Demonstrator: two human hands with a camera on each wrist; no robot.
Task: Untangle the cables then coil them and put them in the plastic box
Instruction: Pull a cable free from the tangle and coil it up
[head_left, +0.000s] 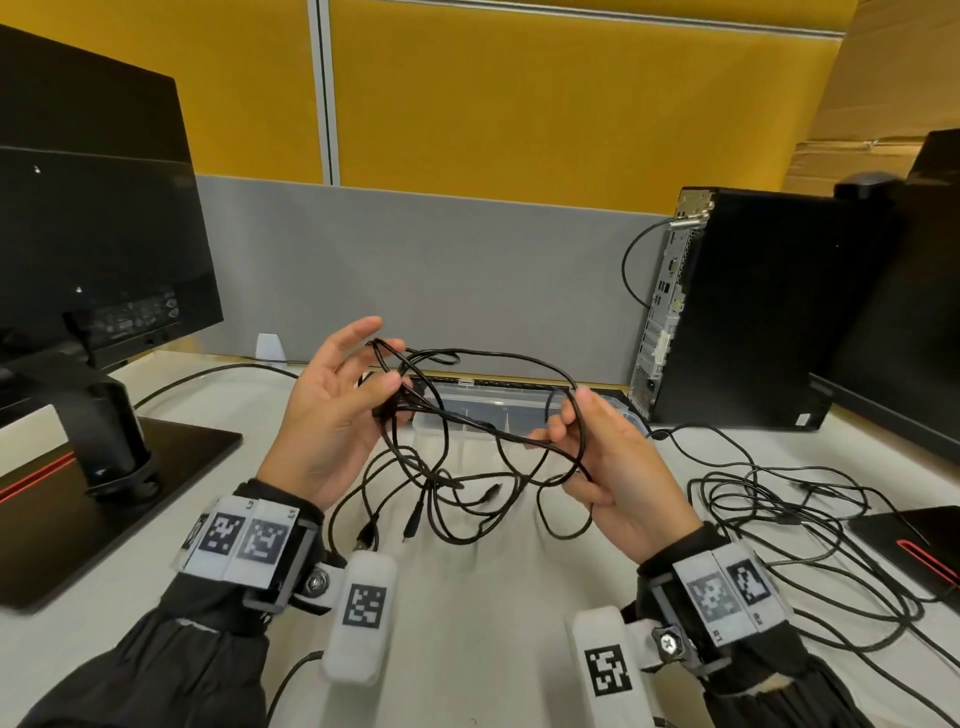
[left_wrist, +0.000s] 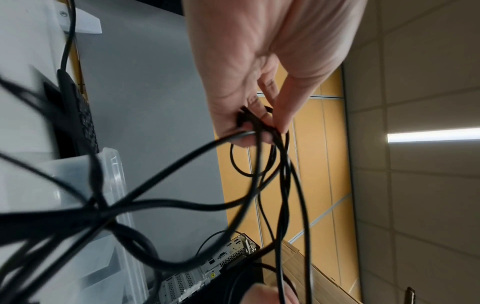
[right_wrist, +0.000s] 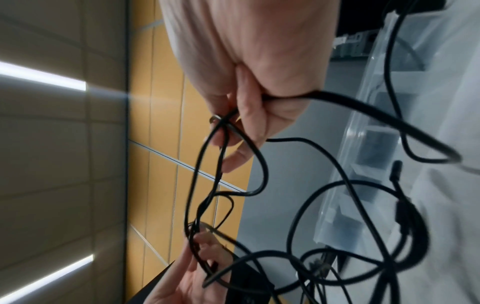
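Note:
A tangle of thin black cables (head_left: 457, 415) hangs in the air between both hands above the white desk. My left hand (head_left: 337, 395) pinches a bunch of strands between thumb and fingers, its other fingers spread; the pinch (left_wrist: 257, 123) shows close in the left wrist view. My right hand (head_left: 587, 452) grips other strands of the same tangle (right_wrist: 233, 127) with curled fingers. Several loose ends with plugs (head_left: 415, 519) dangle down to the desk. The clear plastic box (head_left: 524, 405) stands open just behind the hands.
More black cable (head_left: 810, 525) lies looped on the desk at the right. A monitor (head_left: 93, 218) on its stand (head_left: 119, 467) fills the left, a desktop tower (head_left: 748, 312) the back right. A grey partition (head_left: 415, 270) closes the desk's far edge.

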